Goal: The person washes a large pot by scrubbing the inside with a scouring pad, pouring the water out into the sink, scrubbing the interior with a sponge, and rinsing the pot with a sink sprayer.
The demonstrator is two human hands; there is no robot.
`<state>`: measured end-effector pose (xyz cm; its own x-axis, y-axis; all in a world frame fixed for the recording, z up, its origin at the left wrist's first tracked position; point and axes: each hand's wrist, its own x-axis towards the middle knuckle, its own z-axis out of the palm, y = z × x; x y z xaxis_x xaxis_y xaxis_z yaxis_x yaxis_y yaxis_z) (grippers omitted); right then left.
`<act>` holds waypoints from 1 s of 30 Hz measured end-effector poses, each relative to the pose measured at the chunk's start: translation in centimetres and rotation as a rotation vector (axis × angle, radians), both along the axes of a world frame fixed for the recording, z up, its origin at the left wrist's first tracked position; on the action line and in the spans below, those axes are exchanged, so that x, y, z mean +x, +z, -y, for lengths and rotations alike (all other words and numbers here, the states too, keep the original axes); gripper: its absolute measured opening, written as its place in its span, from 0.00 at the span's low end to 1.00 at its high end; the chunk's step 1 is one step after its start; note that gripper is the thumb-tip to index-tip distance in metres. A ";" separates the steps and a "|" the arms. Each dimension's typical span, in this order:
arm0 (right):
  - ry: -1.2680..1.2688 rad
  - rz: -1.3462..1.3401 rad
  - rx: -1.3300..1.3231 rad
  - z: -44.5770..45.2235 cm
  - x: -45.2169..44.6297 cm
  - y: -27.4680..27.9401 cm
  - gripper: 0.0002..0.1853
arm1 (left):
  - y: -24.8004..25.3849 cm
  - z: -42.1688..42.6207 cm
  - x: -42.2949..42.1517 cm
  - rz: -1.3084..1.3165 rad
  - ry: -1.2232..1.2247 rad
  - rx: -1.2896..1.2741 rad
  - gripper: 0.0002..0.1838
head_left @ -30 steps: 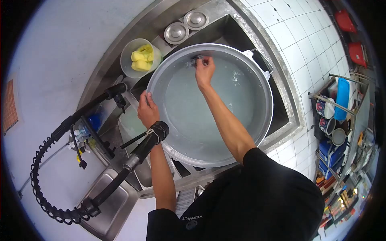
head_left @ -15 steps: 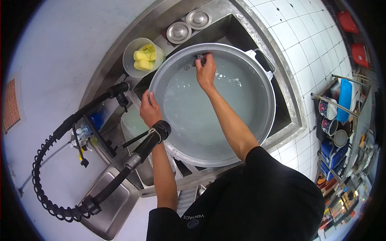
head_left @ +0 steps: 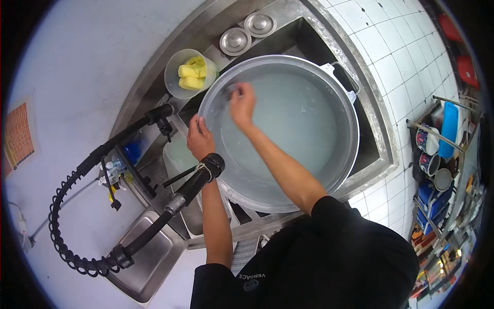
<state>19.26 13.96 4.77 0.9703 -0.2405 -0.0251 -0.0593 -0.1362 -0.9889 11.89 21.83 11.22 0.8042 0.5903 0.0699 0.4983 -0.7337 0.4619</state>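
On the upper-left ledge of the steel sink, a translucent tub holds yellow sponges. The left hand, fingers slightly parted, rests against the left rim of a round metal pot. The right hand curls round a blurred scourer inside that rim, open cloudy water rightward.

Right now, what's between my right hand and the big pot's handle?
In the head view: cloudy water, then the side of the big metal pot. No other object shows between your right hand and the handle.
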 end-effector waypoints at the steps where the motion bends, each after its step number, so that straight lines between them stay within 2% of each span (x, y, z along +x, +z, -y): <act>1: 0.012 0.006 0.010 -0.2 -0.3 0.1 0.07 | 0.1 0.0 -0.1 -0.002 0.004 0.006 0.15; 6: 0.034 0.048 0.019 1.6 1.4 -0.4 0.06 | -0.3 0.2 0.2 -0.018 0.030 0.027 0.14; 8: -0.202 -0.265 0.118 1.4 2.3 -1.4 0.03 | -0.6 -0.1 0.0 -0.002 0.010 0.032 0.14; 9: -0.207 -0.281 0.125 1.1 1.5 -1.6 0.03 | -0.6 -0.2 -0.2 0.029 -0.009 0.025 0.14; 11: -0.140 -0.020 0.004 1.4 1.9 -2.0 0.02 | -0.4 -0.2 -0.1 0.005 0.015 0.022 0.14; 12: -0.136 -0.008 -0.009 1.9 2.4 -2.3 0.02 | -0.5 0.3 0.1 -0.017 0.058 0.015 0.14; 14: -0.100 -0.192 0.137 1.6 2.2 -2.8 0.03 | -0.8 0.4 0.6 0.008 0.031 0.016 0.14; 17: -0.050 -0.185 0.187 1.2 1.2 -1.2 0.05 | 0.1 -0.1 0.1 -0.010 0.007 0.033 0.15; 27: -0.022 -0.116 0.058 2.8 2.5 -3.4 0.09 | -0.5 -0.1 -0.1 0.006 0.012 0.012 0.14; 30: -0.074 -0.221 0.044 3.6 3.1 -4.4 0.08 | -0.2 0.1 0.1 -0.004 0.010 0.022 0.14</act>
<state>22.40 10.40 0.39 0.9200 -0.3043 -0.2470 -0.2832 -0.0802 -0.9557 11.98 21.70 11.03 0.7986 0.5966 0.0799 0.5073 -0.7386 0.4440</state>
